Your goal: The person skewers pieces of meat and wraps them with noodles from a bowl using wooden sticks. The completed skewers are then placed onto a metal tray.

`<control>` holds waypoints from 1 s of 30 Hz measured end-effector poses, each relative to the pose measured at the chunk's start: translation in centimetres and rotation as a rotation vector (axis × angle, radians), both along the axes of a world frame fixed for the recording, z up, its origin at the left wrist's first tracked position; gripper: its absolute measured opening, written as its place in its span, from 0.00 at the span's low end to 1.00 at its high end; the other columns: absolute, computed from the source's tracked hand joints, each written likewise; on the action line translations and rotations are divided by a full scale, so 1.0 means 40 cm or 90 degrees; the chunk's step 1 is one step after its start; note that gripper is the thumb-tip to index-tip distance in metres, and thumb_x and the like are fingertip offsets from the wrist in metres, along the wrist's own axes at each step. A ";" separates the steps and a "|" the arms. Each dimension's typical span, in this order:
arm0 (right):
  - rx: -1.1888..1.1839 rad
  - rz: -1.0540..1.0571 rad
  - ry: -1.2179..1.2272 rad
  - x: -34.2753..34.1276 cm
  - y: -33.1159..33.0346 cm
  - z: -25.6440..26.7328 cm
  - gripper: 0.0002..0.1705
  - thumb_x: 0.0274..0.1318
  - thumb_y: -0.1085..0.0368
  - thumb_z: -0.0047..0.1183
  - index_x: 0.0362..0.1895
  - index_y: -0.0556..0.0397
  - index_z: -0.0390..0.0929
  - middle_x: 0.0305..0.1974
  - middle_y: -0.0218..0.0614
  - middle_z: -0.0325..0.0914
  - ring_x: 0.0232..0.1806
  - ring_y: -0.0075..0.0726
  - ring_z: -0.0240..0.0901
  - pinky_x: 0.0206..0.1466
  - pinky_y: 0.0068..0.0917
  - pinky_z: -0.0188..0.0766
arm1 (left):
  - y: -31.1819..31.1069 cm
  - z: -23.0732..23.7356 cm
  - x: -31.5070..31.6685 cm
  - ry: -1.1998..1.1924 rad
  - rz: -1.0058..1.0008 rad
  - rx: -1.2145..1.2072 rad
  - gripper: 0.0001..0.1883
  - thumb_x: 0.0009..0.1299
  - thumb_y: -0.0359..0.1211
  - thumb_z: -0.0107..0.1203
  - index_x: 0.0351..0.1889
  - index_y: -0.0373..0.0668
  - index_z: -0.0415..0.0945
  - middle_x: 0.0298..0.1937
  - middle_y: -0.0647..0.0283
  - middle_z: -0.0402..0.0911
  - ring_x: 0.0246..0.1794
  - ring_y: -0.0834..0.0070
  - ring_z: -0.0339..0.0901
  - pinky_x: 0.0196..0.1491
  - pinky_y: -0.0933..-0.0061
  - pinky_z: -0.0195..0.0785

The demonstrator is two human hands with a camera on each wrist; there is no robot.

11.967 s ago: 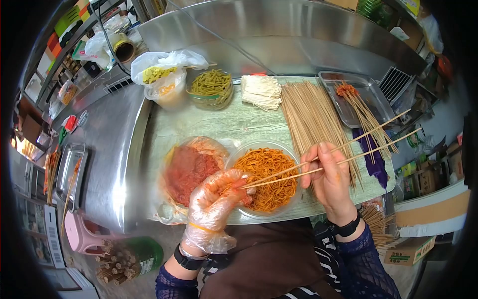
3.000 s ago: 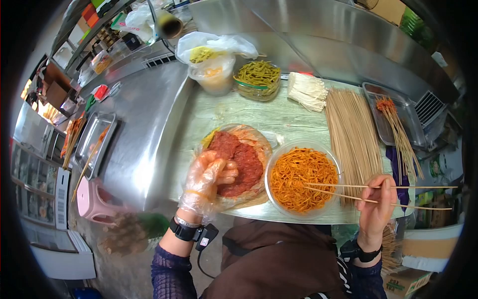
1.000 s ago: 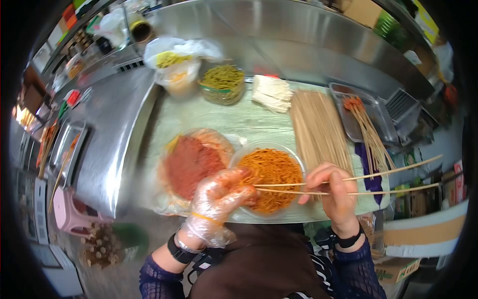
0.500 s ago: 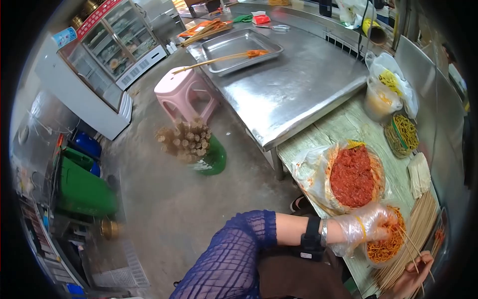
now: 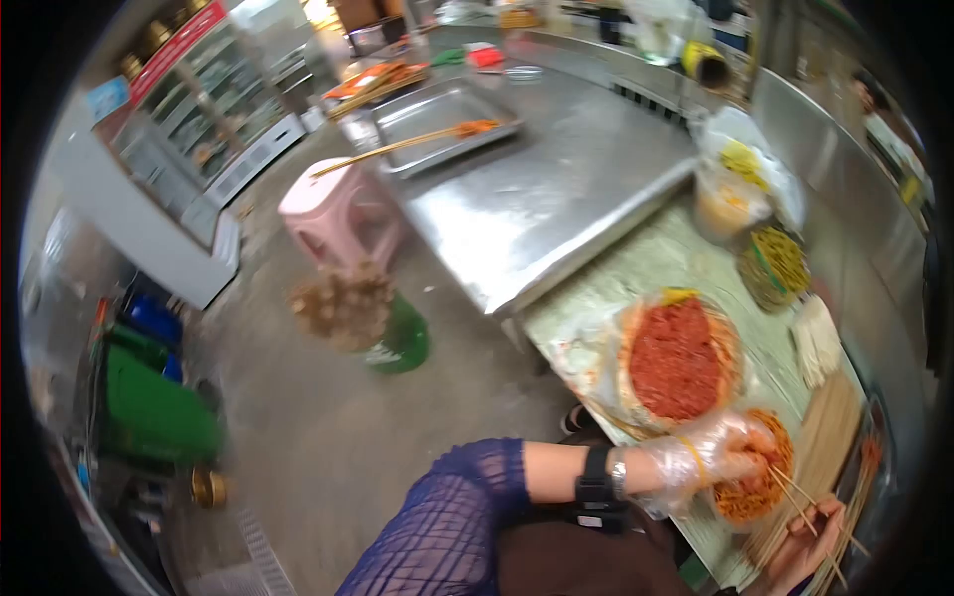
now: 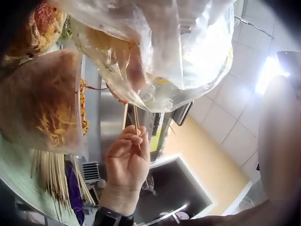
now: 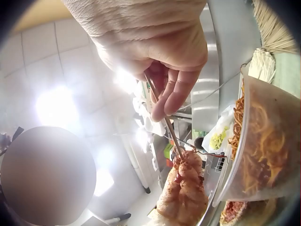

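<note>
In a clear plastic glove, my left hand [image 5: 720, 447] hovers over the tub [image 7: 273, 146] of orange-red shredded strips [image 7: 239, 117]. Its fingers curl round the tips of two thin bamboo skewers [image 7: 171, 134], seen close up in the right wrist view. Reddish bits cling to the glove there; what food sits inside the fingers is mostly hidden. Bare, my right hand [image 7: 155, 42] pinches the skewers further back, the two shafts spread slightly apart in the head view. Beside the tub sits a plastic-lined bowl of red minced meat [image 5: 676, 363].
Loose bamboo skewers [image 5: 825, 427] and an enoki-like white bundle [image 5: 817, 343] lie to the right. A container of green beans [image 5: 780, 260] stands behind. On the steel counter [image 5: 586, 149] is a metal tray [image 5: 437, 129] holding a loaded skewer. A pink stool [image 5: 328, 199] stands below.
Three seconds ago my left hand was at the meat and the skewers pointed into the strips; now it grips their tips. The head view has swung left within the last second.
</note>
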State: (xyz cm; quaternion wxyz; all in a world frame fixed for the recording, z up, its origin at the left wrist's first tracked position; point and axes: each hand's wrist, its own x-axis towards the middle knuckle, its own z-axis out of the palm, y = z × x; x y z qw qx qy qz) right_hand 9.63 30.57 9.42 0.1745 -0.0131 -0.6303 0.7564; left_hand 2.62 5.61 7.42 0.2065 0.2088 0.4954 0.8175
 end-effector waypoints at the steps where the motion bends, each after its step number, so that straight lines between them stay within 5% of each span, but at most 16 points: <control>1: 0.000 -0.038 0.018 0.019 0.049 -0.033 0.13 0.68 0.55 0.40 0.37 0.51 0.69 0.30 0.26 0.64 0.24 0.15 0.59 0.24 0.10 0.59 | -0.012 -0.012 -0.003 0.000 -0.023 0.022 0.15 0.68 0.29 0.55 0.49 0.29 0.72 0.35 0.59 0.81 0.34 0.77 0.79 0.40 0.76 0.73; 2: -0.016 -0.190 -0.005 0.019 -0.005 0.002 0.20 0.63 0.46 0.40 0.30 0.50 0.66 0.24 0.26 0.61 0.19 0.15 0.58 0.17 0.13 0.54 | -0.032 0.008 0.006 -0.037 -0.039 0.045 0.16 0.69 0.32 0.54 0.51 0.30 0.73 0.37 0.58 0.82 0.35 0.76 0.79 0.43 0.75 0.73; 4: 0.036 -0.206 0.021 0.042 0.015 0.019 0.22 0.64 0.46 0.40 0.30 0.52 0.68 0.24 0.27 0.61 0.19 0.19 0.58 0.17 0.13 0.56 | -0.044 0.017 -0.006 -0.039 -0.043 -0.017 0.16 0.70 0.33 0.52 0.51 0.31 0.72 0.39 0.57 0.82 0.41 0.74 0.80 0.45 0.73 0.74; 9: 0.036 0.029 0.038 0.065 0.029 0.117 0.23 0.67 0.54 0.38 0.38 0.65 0.73 0.35 0.46 0.74 0.22 0.33 0.76 0.25 0.23 0.71 | -0.035 0.070 0.001 -0.166 0.036 -0.106 0.13 0.68 0.29 0.54 0.46 0.28 0.74 0.35 0.56 0.80 0.36 0.72 0.80 0.42 0.70 0.77; 16: 0.063 0.124 0.000 0.055 0.001 0.150 0.22 0.68 0.57 0.38 0.43 0.66 0.75 0.42 0.47 0.73 0.29 0.33 0.78 0.35 0.24 0.74 | -0.022 0.079 -0.001 -0.205 0.018 -0.119 0.11 0.66 0.26 0.55 0.44 0.29 0.74 0.34 0.55 0.80 0.31 0.69 0.80 0.40 0.71 0.77; 21: 0.207 0.150 0.088 0.073 0.011 0.159 0.20 0.67 0.57 0.40 0.41 0.63 0.77 0.42 0.47 0.74 0.31 0.33 0.78 0.35 0.24 0.74 | -0.013 0.081 -0.001 -0.297 0.048 -0.061 0.12 0.65 0.27 0.54 0.45 0.31 0.72 0.27 0.56 0.78 0.26 0.71 0.77 0.33 0.76 0.73; 26: 0.392 0.226 0.184 0.060 0.001 0.158 0.11 0.57 0.66 0.51 0.42 0.57 0.79 0.40 0.42 0.76 0.33 0.39 0.78 0.36 0.27 0.74 | -0.004 0.078 -0.005 -0.231 0.027 -0.167 0.12 0.66 0.27 0.53 0.44 0.29 0.73 0.27 0.56 0.79 0.27 0.71 0.77 0.33 0.75 0.74; 30: 0.541 0.198 0.206 0.062 -0.005 0.190 0.10 0.57 0.65 0.50 0.39 0.58 0.79 0.37 0.42 0.77 0.33 0.40 0.77 0.35 0.27 0.74 | -0.005 0.083 -0.007 -0.221 0.017 -0.180 0.12 0.65 0.26 0.53 0.44 0.28 0.73 0.28 0.56 0.79 0.28 0.69 0.78 0.33 0.74 0.75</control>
